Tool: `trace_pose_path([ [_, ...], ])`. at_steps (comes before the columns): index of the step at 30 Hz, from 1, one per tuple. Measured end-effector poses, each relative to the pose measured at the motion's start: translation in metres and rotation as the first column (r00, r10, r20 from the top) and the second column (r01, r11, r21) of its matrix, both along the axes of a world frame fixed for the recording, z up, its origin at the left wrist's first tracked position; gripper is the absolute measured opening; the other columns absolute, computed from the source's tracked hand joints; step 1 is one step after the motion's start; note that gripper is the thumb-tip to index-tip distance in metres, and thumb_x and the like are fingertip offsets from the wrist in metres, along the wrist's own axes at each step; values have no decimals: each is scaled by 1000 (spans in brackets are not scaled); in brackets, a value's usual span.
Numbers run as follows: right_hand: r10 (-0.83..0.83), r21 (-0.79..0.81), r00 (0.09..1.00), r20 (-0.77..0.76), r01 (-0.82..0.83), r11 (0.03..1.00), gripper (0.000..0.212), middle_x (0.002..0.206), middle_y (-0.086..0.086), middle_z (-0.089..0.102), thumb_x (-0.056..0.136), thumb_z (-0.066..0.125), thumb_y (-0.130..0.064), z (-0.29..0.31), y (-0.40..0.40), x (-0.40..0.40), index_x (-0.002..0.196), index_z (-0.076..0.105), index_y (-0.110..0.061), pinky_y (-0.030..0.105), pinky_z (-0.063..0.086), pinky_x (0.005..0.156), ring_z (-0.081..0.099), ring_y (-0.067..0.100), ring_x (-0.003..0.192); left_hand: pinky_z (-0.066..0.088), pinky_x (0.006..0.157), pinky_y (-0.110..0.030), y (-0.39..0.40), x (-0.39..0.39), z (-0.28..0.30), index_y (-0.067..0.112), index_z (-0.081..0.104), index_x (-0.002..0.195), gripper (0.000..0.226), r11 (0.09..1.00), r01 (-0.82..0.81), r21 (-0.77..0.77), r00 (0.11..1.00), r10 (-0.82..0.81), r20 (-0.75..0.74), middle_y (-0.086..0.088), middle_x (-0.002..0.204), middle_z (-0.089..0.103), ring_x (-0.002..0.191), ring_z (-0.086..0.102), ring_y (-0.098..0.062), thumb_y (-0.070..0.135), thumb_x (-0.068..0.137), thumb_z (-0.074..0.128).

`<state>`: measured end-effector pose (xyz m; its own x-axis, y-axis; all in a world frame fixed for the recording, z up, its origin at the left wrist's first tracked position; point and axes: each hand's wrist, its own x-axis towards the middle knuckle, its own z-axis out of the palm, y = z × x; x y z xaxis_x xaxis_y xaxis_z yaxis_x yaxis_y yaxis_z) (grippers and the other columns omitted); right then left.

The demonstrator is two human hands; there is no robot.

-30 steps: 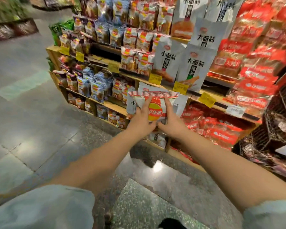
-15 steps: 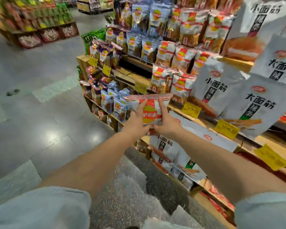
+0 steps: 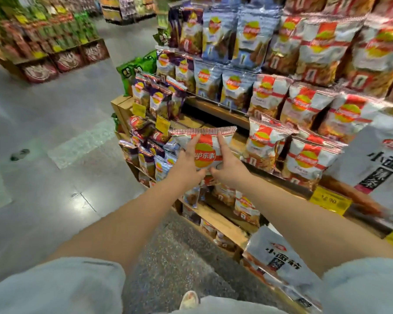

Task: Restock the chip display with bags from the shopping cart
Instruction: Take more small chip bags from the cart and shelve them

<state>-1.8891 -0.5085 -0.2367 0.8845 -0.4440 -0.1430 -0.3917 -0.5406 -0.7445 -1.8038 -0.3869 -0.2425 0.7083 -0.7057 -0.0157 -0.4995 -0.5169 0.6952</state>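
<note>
A red-and-white chip bag (image 3: 208,150) is shown held upright at the middle of the view, in front of the chip display (image 3: 220,112), with its printed face turned toward the camera and its crimped top seal uppermost. The long axis of the bag, as it is presented, is judged to run left to right along that seal, roughly parallel to the shelf edge, tilted slightly up at the right.

The bag is grasped from both sides at its lower half. The left hand (image 3: 186,165) is wrapped on the left edge with its fingers (image 3: 194,141) extended up the front face; the right hand (image 3: 230,165) is set on the right edge in mirror fashion, forefinger pointing up toward the seal. Both thumbs appear to be tucked beneath or behind the bag, though this is not clearly resolved. Neither hand is markedly nearer; the two meet at the bag's bottom.

The relation on which the coming move turns is the open gap on the wooden shelf, which lies directly beyond the bag, farther from the person, with a row of matching red-and-white bags (image 3: 267,146) standing just to its right and purple bags (image 3: 159,103) to its left. A forward push, face kept outward, is judged sufficient to seat the bag. The shopping cart is not in view.
</note>
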Motion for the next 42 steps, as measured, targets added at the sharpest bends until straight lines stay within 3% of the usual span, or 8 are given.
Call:
trace_pose_path([
  [4, -109, 17, 994, 12, 109, 994, 95, 108, 6, 62, 92, 59, -21, -4, -28, 59, 146, -15, -44, 42, 56, 75, 65, 25, 85, 48, 97, -40, -41, 73, 0, 41, -4, 149, 89, 997, 72, 21, 997, -73, 9, -17, 136, 32, 115, 52, -30, 19, 92, 61],
  [7, -185, 34, 982, -29, 186, 982, 94, 79, 6, 61, 92, 58, -21, -14, -63, 96, 145, -17, -45, 33, 46, 55, 59, 22, 63, 44, 91, -29, -83, 112, -6, 39, -5, 149, 90, 990, 131, 43, 991, -132, 19, -15, 135, 34, 116, 51, -29, 20, 92, 61],
  [12, -260, 55, 964, -53, 263, 963, 94, 63, 2, 51, 93, 58, -22, -37, -131, 148, 145, -18, -43, 30, 38, 49, 51, 19, 54, 51, 92, -47, -163, 178, -25, 45, -11, 147, 94, 970, 205, 128, 978, -208, 12, -16, 131, 39, 109, 55, -32, 27, 90, 63],
  [28, -579, 213, 785, -220, 618, 757, 92, 92, -3, 56, 93, 54, -19, -115, -240, 223, 147, -16, -42, 23, 39, 54, 54, 11, 68, 51, 94, -43, -326, 269, -117, 39, -5, 150, 90, 825, 535, 181, 834, -483, -266, -11, 147, 26, 119, 50, -28, 17, 92, 60],
  [30, -597, 218, 763, -246, 644, 733, 94, 116, 6, 54, 93, 55, -21, -127, -244, 232, 144, -20, -44, 28, 45, 61, 57, 18, 76, 49, 97, -41, -334, 274, -129, 35, -1, 151, 88, 814, 556, 167, 819, -501, -280, -13, 145, 27, 122, 49, -29, 14, 91, 60],
  [33, -634, 194, 731, -251, 680, 707, 93, 154, 10, 21, 93, 54, -17, -137, -248, 239, 145, -19, -43, 32, 49, 73, 59, 23, 93, 49, 97, -40, -340, 278, -146, 35, -1, 151, 88, 783, 599, 166, 787, -539, -299, -15, 143, 27, 119, 52, -29, 14, 91, 60],
  [36, -686, 173, 677, -266, 734, 657, 89, 157, 10, 10, 94, 51, -10, -139, -252, 241, 147, -14, -41, 35, 48, 89, 52, 27, 115, 42, 106, -38, -349, 278, -158, 37, -8, 150, 98, 733, 666, 141, 721, -583, -375, -13, 149, 19, 131, 41, -28, 16, 87, 64],
  [42, -784, 64, 558, -271, 824, 564, 92, 146, 14, 33, 90, 54, -14, -143, -237, 249, 148, -13, -39, 43, 44, 98, 45, 33, 123, 42, 106, -40, -347, 281, -163, 47, -16, 145, 99, 649, 750, 128, 636, -655, -408, -11, 155, 17, 133, 40, -27, 28, 89, 63],
])
